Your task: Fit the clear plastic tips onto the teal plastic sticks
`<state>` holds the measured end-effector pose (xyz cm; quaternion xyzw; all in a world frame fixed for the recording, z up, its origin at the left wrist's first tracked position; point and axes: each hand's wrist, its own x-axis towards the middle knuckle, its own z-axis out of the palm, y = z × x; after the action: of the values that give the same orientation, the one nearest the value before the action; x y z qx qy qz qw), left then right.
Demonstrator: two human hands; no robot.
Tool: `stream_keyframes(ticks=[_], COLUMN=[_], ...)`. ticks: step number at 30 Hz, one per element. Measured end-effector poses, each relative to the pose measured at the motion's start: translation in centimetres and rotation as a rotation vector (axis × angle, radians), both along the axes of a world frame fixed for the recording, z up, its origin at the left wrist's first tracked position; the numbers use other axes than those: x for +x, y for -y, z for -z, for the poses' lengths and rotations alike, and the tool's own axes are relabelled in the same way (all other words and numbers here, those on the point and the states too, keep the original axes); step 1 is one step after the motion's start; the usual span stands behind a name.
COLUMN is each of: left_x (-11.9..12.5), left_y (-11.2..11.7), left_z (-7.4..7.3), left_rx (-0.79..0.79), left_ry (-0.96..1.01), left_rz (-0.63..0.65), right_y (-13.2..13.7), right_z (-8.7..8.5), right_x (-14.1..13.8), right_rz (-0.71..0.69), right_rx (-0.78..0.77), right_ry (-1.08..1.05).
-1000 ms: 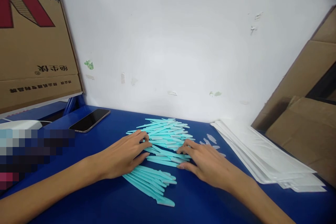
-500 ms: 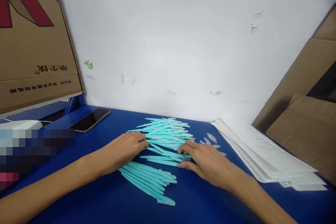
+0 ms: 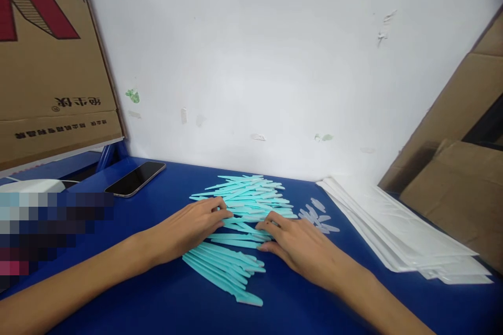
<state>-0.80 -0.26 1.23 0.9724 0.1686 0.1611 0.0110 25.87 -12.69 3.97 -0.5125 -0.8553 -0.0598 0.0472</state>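
Note:
A loose pile of turquoise eyebrow razors lies across the middle of the blue table. Closer to me, a fanned row of the same razors points its wider ends to the right. My left hand reaches over the pile's left side, fingers curled together at the razors; what is between the fingertips is hidden. From the right, my right hand has thumb and fingers around the right ends of a few razors between pile and row.
Translucent blade covers lie scattered right of the pile. White plastic bags are stacked at the right. A phone rests at the back left of the blue table. Cardboard boxes stand at both sides, a white wall behind.
Both hands have shifted: my left hand slightly right, my right hand left, so they are closer together. The few razors at my right hand moved left, and more blade covers show.

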Motion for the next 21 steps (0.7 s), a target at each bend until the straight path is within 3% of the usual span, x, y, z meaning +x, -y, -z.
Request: stream_keyframes(ticks=[8, 14, 21], left_x=[0.0, 0.0, -0.3], left_y=[0.7, 1.1, 0.1], left_z=[-0.5, -1.3, -0.1], left_rx=[0.004, -0.052, -0.013], left_ry=[0.007, -0.011, 0.032], left_rz=[0.065, 0.086, 0.089], right_y=[0.0, 0.3, 0.4], right_z=[0.1, 0.0, 0.1], right_x=[-0.5, -0.5, -0.8], right_rz=[-0.006, 0.035, 0.016], right_rx=[-0.003, -0.006, -0.023], right_ry=[0.001, -0.117, -0.159])
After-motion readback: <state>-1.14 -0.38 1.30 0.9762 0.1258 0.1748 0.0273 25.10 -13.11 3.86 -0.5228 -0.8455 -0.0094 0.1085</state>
